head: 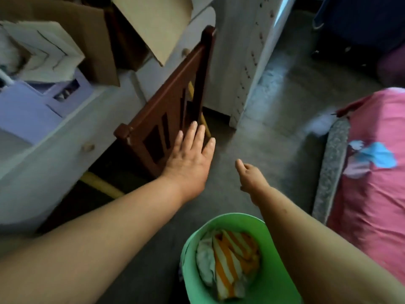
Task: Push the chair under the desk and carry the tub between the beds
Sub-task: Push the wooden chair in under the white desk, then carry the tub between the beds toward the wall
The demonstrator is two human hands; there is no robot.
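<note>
A: What is resting on the floor (274, 137)?

B: The grey floor is carrying a green tub (271, 288) at the near edge, with striped cloth (230, 260) lying inside it. The brown chair (173, 102) is standing on the floor too, tucked against the white surface (43, 163).

A: And on the surface?

B: A cardboard box (92, 40) and a lilac container (32, 106) are sitting on it. At right, a bed (377, 172) with a pink cover is standing on the floor.
</note>
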